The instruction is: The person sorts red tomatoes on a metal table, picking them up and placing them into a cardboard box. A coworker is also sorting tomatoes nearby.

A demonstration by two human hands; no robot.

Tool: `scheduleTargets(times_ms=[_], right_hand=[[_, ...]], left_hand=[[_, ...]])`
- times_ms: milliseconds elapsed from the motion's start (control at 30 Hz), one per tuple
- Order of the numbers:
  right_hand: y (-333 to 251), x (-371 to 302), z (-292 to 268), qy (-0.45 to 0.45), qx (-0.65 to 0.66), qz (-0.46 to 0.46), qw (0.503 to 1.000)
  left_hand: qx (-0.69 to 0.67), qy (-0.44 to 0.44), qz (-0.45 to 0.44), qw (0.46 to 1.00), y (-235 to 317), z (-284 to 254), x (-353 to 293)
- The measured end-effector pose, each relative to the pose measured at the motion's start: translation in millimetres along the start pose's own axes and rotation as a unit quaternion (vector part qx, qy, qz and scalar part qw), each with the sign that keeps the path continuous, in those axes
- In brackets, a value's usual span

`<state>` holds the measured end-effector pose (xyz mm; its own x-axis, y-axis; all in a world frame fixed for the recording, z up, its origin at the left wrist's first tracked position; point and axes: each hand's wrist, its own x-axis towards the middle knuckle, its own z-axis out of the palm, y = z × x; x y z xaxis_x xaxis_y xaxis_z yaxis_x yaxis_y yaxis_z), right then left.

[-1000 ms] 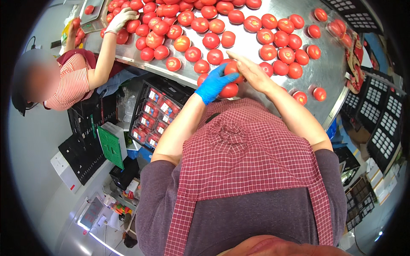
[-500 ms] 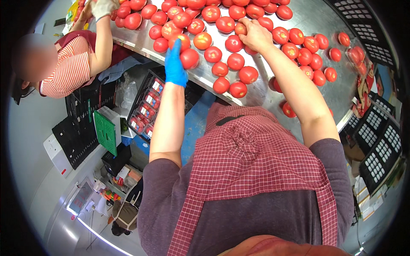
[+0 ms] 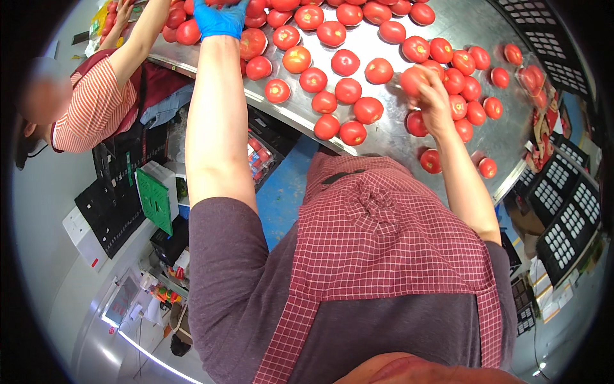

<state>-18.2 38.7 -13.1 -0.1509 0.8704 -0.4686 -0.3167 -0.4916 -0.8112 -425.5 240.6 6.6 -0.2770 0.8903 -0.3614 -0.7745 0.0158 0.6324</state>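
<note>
A metal table (image 3: 387,144) lies beneath both hands, strewn with loose red tomatoes (image 3: 345,62). The bare right hand (image 3: 433,102) curls around a blurred tomato (image 3: 412,82), others just right of it. Farther left, the blue-gloved left hand (image 3: 219,20) spreads among tomatoes, fingertips cut off; whether it grips one, I cannot tell.

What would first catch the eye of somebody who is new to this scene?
Probably the many red tomatoes spread over the metal table, across the top of the view. Next, the blue-gloved left hand at the upper edge, left of centre, while the bare right hand holds one tomato further right. The red checked apron fills the lower middle.
</note>
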Motion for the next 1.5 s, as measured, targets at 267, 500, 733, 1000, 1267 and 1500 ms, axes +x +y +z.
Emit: scheduleTargets(times_ms=[267,500,733,1000,1267,1500], right_hand=[[10.8,-77.3,-87.1,0.161,0.163,-0.076,0.97],[21.7,-138.1,-146.5,0.367,-0.203,-0.09,0.903],[40.5,-182.9,-166.6,0.364,-0.511,-0.099,0.772],[18.4,-120.9,-77.9,0.234,-0.54,-0.291,0.754],[36.2,-35.6,31.8,-0.06,-0.576,-0.172,0.797],[42.9,-26.2,42.3,-0.118,-0.555,-0.069,0.821]], left_hand=[[0.425,-0.011,0.161,0.891,-80.3,-14.5,-92.2],[0.746,-0.272,0.271,0.544,-160.1,-8.2,-185.0],[0.868,-0.299,0.199,0.343,-190.7,10.3,-165.3],[0.847,-0.289,0.137,0.425,-178.7,-13.5,-140.2],[0.337,-0.171,-0.211,0.901,-129.7,-5.1,-171.0],[0.234,-0.06,-0.263,0.934,-103.5,-7.5,-211.2]])
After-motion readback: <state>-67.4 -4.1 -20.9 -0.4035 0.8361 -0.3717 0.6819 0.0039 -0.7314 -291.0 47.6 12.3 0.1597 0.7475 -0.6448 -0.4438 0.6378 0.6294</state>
